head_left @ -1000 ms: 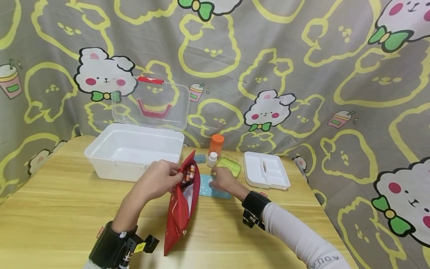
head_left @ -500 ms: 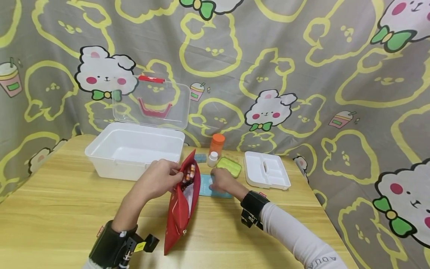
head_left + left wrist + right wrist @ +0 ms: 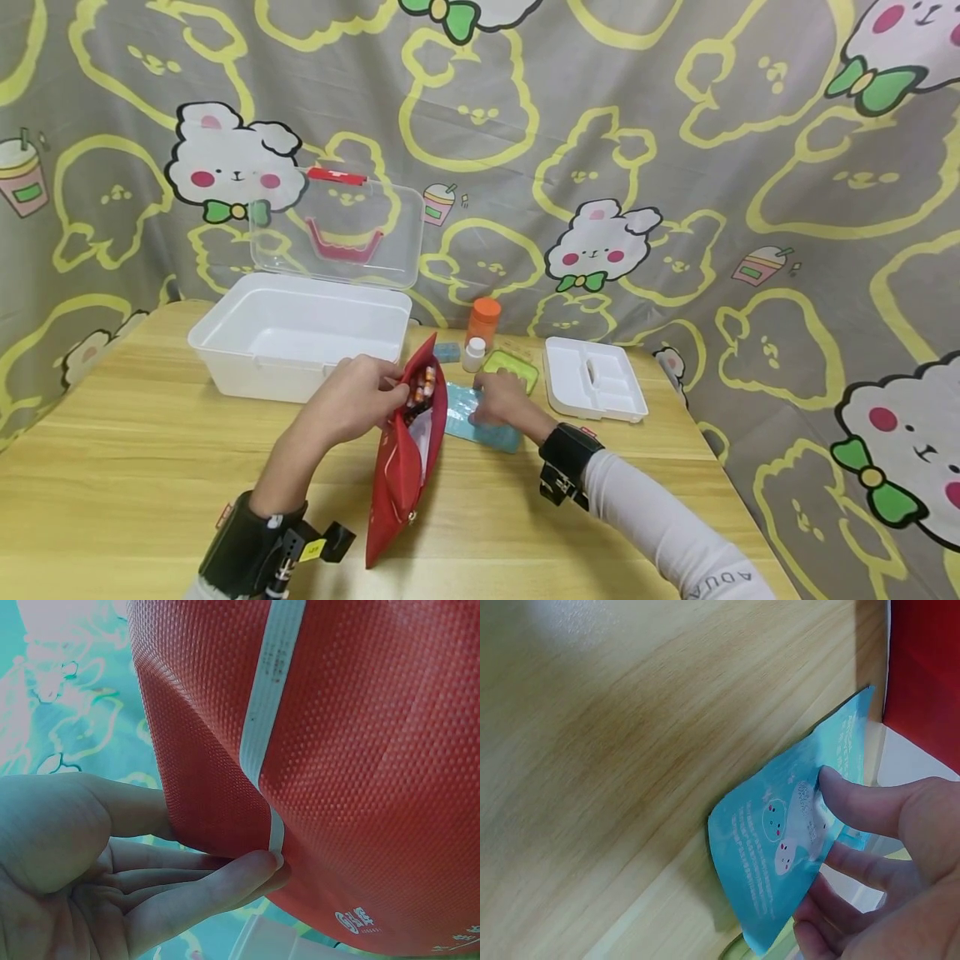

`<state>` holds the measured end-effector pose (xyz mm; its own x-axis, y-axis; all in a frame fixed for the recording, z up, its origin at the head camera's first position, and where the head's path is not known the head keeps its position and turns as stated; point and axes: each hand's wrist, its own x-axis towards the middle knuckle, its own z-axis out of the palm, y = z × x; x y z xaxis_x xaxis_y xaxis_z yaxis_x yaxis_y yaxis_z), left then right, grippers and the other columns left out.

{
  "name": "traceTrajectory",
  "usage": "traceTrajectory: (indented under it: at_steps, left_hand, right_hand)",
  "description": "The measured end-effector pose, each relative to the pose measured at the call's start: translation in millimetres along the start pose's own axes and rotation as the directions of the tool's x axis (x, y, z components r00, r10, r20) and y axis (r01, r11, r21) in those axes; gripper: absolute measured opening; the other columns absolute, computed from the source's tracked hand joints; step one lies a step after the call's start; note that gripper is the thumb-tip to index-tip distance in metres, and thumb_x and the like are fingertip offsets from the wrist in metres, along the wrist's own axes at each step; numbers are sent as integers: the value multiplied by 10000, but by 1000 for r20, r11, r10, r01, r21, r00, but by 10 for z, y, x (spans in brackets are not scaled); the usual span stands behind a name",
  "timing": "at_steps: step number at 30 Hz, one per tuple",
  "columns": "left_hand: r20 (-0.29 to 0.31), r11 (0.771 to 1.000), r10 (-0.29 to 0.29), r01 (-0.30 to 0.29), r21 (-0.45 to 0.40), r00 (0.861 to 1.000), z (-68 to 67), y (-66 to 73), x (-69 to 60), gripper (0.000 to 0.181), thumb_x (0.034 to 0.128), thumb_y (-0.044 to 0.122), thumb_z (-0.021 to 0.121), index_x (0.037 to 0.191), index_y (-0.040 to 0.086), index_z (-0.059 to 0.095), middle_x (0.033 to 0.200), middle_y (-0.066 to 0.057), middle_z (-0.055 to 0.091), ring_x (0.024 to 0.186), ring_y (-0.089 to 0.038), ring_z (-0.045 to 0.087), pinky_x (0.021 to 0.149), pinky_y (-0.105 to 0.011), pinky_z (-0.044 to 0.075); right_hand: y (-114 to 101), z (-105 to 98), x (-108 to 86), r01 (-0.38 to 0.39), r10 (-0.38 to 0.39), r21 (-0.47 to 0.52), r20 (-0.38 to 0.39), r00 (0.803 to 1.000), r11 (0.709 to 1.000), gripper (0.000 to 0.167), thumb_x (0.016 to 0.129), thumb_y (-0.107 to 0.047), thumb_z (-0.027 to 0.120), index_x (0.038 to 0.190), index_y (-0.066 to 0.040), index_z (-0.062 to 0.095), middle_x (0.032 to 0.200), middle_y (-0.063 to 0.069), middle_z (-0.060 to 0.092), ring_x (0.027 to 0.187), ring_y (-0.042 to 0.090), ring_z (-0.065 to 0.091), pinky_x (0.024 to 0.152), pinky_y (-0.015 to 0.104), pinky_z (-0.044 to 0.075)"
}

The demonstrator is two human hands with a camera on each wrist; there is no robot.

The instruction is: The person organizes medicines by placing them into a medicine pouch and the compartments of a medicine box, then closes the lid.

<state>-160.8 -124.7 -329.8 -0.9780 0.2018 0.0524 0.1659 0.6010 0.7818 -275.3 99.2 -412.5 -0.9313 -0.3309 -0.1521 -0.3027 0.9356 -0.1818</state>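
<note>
My left hand [image 3: 363, 400] pinches the edge of a red zip pouch [image 3: 397, 475], which stands tilted with its mouth open. Inside the pouch several capsule-like items [image 3: 424, 385] show. In the left wrist view thumb and fingers grip the red woven fabric [image 3: 360, 750] beside a white elastic strip [image 3: 262, 712]. To the right of the pouch my right hand [image 3: 501, 400] holds a flat light-blue packet [image 3: 463, 417] between thumb and fingers. The right wrist view shows that packet [image 3: 780, 832] bent and partly lifted off the wooden table, with white print on it.
Behind the pouch stands a white box [image 3: 300, 367] with its clear lid [image 3: 337, 233] raised. An orange bottle [image 3: 483, 321], a small white bottle [image 3: 474, 355], a blue item [image 3: 447, 352] and a green case [image 3: 517, 367] sit beyond my right hand. Farther right lies a white divided tray [image 3: 592, 400].
The light-blue packet has tilted, its right end coming nearer to me, and my right hand has shifted slightly. My left hand and the pouch have stayed in place.
</note>
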Motion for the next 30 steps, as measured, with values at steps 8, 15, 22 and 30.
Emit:
traceTrajectory:
  at_steps: [8,15,22,30]
  left_hand:
    - [-3,1000,10,-10,0,1000,1,-5,4,215,941,64,588,1046,-68,722,926,-189,754,602,-133,689,553,-271,590]
    - [-1,1000,24,-24,-11,1000,-2,-6,5,229,933,54,582,1065,-75,718,918,-193,755,607,-134,694,544,-273,589]
    - [0,1000,16,-16,-12,1000,0,-2,10,235,936,57,583,1079,-72,719,921,-185,756,603,-135,694,545,-274,589]
    - [-3,1000,13,-13,-12,1000,2,-4,6,237,938,60,587,1086,-73,717,938,-201,756,612,-137,698,546,-273,590]
  right_hand:
    - [39,-7,19,7,-8,79,8,1000,997,387,715,-186,895,990,-55,657,929,69,646,906,242,579,831,405,499]
    - [49,-89,35,-47,43,105,48,998,993,309,751,-82,845,992,-33,659,940,90,675,836,221,596,773,373,557]
    - [96,-230,16,-46,38,104,71,997,994,233,794,-109,820,973,-25,697,906,76,664,817,210,589,709,332,524]
    - [139,-356,-4,-35,22,140,87,996,990,433,798,-146,841,621,-134,446,613,-34,347,602,133,380,525,249,287]
